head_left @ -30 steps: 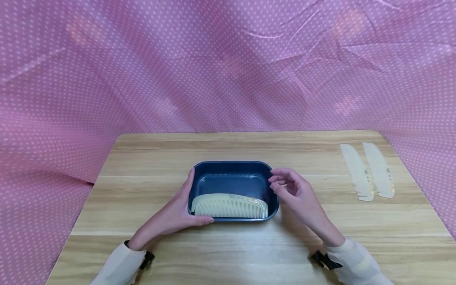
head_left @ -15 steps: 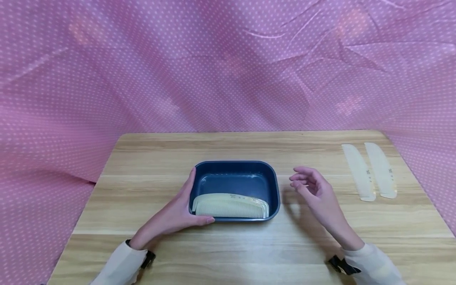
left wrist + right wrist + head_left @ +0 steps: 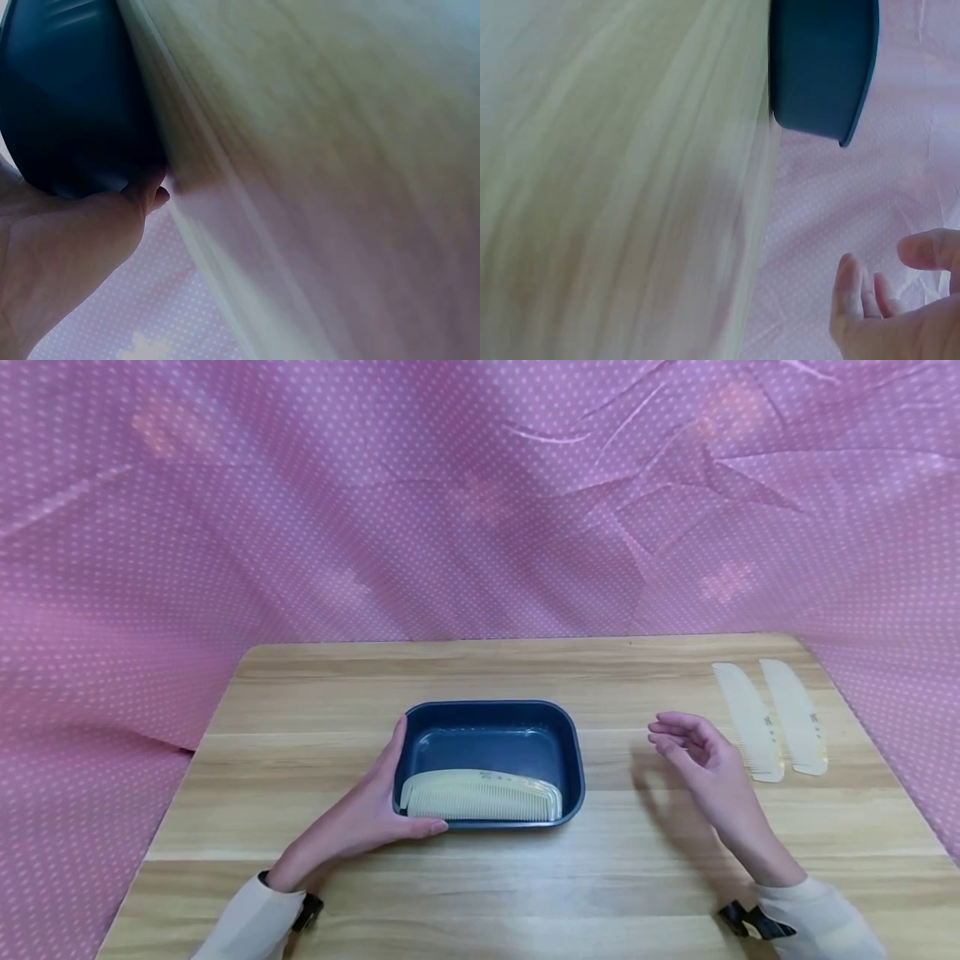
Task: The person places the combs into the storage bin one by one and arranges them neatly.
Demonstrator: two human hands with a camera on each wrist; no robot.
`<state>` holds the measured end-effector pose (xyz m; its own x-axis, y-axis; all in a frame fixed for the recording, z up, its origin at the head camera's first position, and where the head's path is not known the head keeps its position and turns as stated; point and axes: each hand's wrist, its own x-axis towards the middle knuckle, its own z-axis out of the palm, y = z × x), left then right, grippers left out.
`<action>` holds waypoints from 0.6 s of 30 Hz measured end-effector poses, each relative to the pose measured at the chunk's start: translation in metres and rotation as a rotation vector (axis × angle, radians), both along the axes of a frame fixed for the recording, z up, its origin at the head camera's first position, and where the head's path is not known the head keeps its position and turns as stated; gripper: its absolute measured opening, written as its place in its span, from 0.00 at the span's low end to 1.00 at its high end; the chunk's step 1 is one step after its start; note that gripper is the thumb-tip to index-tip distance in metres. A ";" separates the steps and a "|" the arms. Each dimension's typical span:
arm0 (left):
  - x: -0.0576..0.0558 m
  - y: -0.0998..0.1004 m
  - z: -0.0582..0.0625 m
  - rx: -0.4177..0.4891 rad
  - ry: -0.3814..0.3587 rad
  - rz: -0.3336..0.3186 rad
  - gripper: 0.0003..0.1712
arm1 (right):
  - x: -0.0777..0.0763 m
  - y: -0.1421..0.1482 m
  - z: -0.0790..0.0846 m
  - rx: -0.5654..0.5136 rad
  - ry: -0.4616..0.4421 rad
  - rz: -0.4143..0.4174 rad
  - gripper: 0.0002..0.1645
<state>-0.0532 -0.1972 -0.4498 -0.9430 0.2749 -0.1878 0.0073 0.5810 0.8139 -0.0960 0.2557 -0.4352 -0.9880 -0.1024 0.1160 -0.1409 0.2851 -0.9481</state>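
Note:
A dark blue rectangular tray (image 3: 495,747) stands on the wooden table. My left hand (image 3: 375,802) grips its left end, the thumb lying along the front rim and the fingers against the side wall. In the left wrist view the tray (image 3: 75,97) sits in the crook of that hand (image 3: 75,240). Inside, along the near wall, lies a cream comb (image 3: 480,795) with its teeth toward me. My right hand (image 3: 708,768) is in the air right of the tray, fingers loosely bent with nothing in them; the right wrist view shows thumb and fingers (image 3: 847,292) apart.
Two more cream combs, a nearer one (image 3: 748,722) and an outer one (image 3: 795,718), lie side by side at the table's right, just beyond my right hand. A pink dotted cloth (image 3: 480,510) hangs behind and beside the wooden table (image 3: 315,685).
My right hand has left the tray's right end and moved rightward toward the two combs on the table. The left hand, the tray and the comb inside it stay put.

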 end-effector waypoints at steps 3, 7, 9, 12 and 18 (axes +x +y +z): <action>0.000 0.001 0.000 0.008 -0.007 0.003 0.86 | -0.001 0.011 0.000 -0.073 -0.033 -0.019 0.21; 0.000 0.000 0.001 0.012 -0.010 0.011 0.86 | -0.003 0.024 -0.001 -0.103 -0.065 -0.066 0.19; 0.000 0.000 0.000 0.015 -0.007 0.011 0.86 | -0.004 0.030 -0.002 -0.081 -0.078 -0.090 0.18; 0.000 0.000 -0.001 0.018 -0.004 0.009 0.87 | -0.004 0.040 -0.003 -0.036 -0.088 -0.109 0.19; 0.001 0.000 -0.002 0.027 0.004 0.018 0.87 | -0.005 0.054 -0.006 0.083 -0.079 -0.134 0.20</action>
